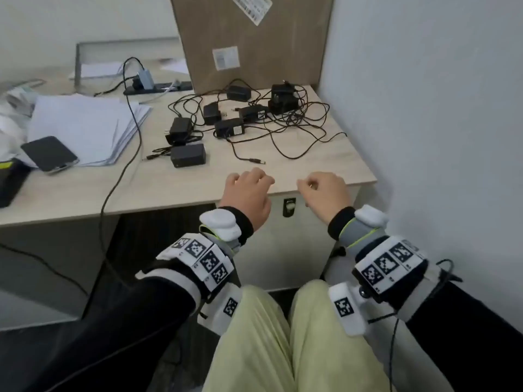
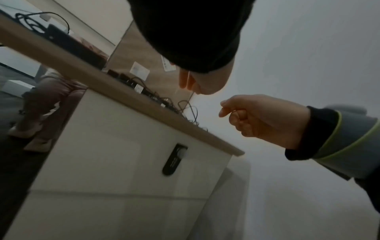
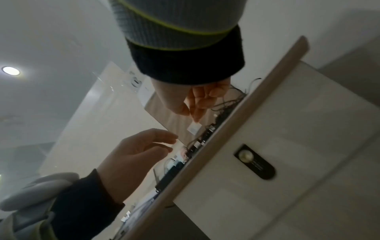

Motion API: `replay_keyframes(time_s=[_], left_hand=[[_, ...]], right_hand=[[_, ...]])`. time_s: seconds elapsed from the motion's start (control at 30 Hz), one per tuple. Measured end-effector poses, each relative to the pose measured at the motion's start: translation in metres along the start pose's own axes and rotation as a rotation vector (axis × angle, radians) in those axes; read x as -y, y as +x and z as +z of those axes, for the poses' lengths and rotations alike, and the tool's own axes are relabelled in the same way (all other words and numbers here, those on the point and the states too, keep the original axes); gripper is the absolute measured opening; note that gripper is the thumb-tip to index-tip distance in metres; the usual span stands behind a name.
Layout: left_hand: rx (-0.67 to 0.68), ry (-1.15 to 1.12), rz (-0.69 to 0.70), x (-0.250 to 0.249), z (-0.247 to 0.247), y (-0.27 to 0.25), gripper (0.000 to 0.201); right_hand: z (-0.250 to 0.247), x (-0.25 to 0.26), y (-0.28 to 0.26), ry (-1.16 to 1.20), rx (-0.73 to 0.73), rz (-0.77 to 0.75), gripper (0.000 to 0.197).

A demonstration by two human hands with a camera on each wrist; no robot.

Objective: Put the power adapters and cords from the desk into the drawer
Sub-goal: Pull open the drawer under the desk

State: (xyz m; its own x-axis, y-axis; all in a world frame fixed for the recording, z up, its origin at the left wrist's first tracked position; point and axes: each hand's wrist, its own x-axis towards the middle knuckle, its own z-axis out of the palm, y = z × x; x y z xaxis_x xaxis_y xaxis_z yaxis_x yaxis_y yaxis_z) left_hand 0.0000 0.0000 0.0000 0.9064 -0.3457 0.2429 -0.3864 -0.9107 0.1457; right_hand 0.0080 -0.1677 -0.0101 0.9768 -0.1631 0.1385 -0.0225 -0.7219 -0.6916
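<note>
Left hand [image 1: 246, 195]: raised at the desk [image 1: 325, 168] front edge, fingers loosely curled, holding nothing; right hand [image 1: 325, 195]: beside it, likewise curled, empty.

My head camera looks forward and down from above my lap onto the desk [image 1: 297, 165], while each wrist camera looks up along its forearm from below the desk edge, close to the drawer [image 2: 144, 162] front, and all three views share that front and its lock [image 3: 255, 162].
</note>
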Motion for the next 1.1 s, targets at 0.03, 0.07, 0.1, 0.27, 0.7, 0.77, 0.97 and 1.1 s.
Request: replay_keyframes(time_s=[0.03, 0.07, 0.1, 0.27, 0.7, 0.77, 0.97, 1.1], left_hand=[[0.045, 0.044, -0.007, -0.001, 0.004, -0.005, 0.047], [0.068, 0.084, -0.005, -0.004, 0.008, -0.011, 0.051], [0.086, 0.115, -0.008, -0.007, 0.016, -0.019, 0.055], [0.131, 0.182, -0.093, -0.012, 0.041, -0.029, 0.073], [0.227, 0.210, -0.104, -0.008, 0.041, -0.030, 0.079], [0.236, 0.193, -0.099, -0.005, 0.039, -0.030, 0.081], [0.233, 0.102, -0.100, -0.006, 0.036, -0.033, 0.074], [0.180, 0.106, -0.030, -0.023, 0.034, -0.036, 0.055]], right_hand=[[0.005, -0.005, -0.003, 0.001, 0.026, 0.027, 0.032], [0.009, -0.008, -0.007, -0.023, 0.057, 0.059, 0.029], [0.015, -0.012, -0.011, -0.052, 0.099, 0.083, 0.025], [0.041, -0.018, -0.008, -0.201, 0.199, 0.167, 0.033], [0.058, -0.015, 0.001, -0.345, 0.220, 0.219, 0.027], [0.057, -0.015, -0.004, -0.329, 0.218, 0.214, 0.026], [0.038, -0.027, -0.025, -0.492, 0.383, 0.108, 0.025], [-0.001, -0.011, -0.030, -0.594, 0.288, -0.029, 0.029]])
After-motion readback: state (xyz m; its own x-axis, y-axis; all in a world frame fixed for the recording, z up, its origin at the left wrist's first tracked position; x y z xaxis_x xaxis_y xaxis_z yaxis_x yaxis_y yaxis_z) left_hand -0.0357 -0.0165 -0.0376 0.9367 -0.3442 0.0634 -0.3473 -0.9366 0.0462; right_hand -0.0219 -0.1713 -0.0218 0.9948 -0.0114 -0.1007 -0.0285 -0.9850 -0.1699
